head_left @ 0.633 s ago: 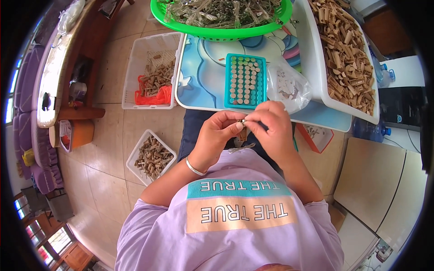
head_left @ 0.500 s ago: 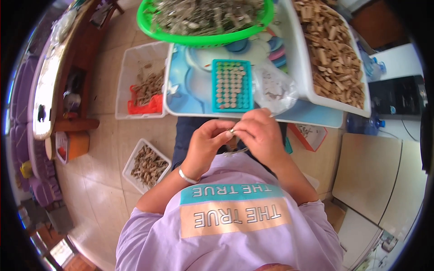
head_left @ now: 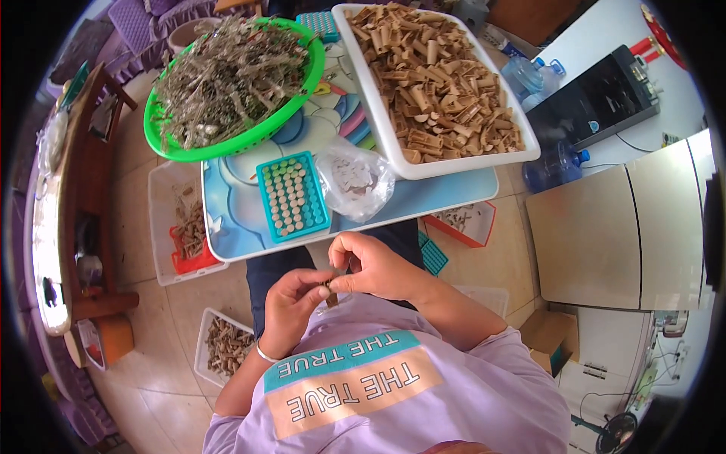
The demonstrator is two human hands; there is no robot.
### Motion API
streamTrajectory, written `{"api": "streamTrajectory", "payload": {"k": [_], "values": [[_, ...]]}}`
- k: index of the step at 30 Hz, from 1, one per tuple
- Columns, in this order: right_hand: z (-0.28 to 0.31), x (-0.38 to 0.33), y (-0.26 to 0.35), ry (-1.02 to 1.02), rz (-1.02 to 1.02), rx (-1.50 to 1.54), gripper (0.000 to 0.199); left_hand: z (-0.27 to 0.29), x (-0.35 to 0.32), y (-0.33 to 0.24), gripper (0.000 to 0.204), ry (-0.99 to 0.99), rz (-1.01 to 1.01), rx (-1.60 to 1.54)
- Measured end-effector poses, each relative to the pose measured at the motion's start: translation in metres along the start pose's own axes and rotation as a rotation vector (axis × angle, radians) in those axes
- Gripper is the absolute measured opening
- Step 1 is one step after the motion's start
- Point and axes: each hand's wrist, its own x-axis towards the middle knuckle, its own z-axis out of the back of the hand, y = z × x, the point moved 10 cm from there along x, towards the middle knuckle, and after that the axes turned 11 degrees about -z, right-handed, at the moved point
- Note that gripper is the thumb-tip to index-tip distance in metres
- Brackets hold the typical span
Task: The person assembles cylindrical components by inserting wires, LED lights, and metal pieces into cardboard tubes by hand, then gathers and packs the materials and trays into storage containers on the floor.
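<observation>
My left hand (head_left: 291,309) and my right hand (head_left: 372,266) meet over my lap, just below the table's near edge. Together they pinch a small brown piece (head_left: 330,288) between the fingertips. Right in front of them on the small light-blue table (head_left: 231,227) lies a teal tray (head_left: 292,196) with rows of round holes filled with small pale pieces. A clear plastic bag (head_left: 355,178) of pale bits sits beside it on the right.
A green basket (head_left: 231,79) of grey-green strips and a white bin (head_left: 435,83) of tan wooden pieces sit farther back. On the floor: clear boxes of brown pieces (head_left: 189,227) (head_left: 224,346), a red-edged tray (head_left: 465,221). Water bottles (head_left: 552,163) and a white cabinet (head_left: 628,227) stand right.
The view has tilted so the table sits further up and left in the picture. Both hands stay together over the lap, still working the small piece.
</observation>
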Motion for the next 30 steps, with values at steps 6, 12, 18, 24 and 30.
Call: {"api": "streamTrajectory", "payload": {"k": [6, 12, 18, 24, 30], "values": [[0.019, -0.018, 0.021, -0.005, 0.015, 0.147, 0.030, -0.024, 0.011, -0.004, 0.019, 0.126, 0.009, -0.126], [0.183, -0.072, 0.094, -0.904, 0.280, -0.256, 0.014, -0.019, 0.028, -0.012, 0.017, 0.035, 0.018, -0.296], [0.318, -0.064, 0.120, -1.328, 0.179, -0.791, 0.012, -0.006, 0.024, -0.010, 0.015, -0.050, 0.069, -0.354], [0.371, 0.002, 0.077, -1.130, -0.262, -1.095, 0.015, 0.000, 0.016, -0.013, 0.014, -0.111, 0.076, -0.332], [0.321, -0.031, 0.135, -1.494, 0.066, -1.197, 0.014, 0.011, 0.015, -0.012, 0.016, -0.155, 0.062, -0.282]]}}
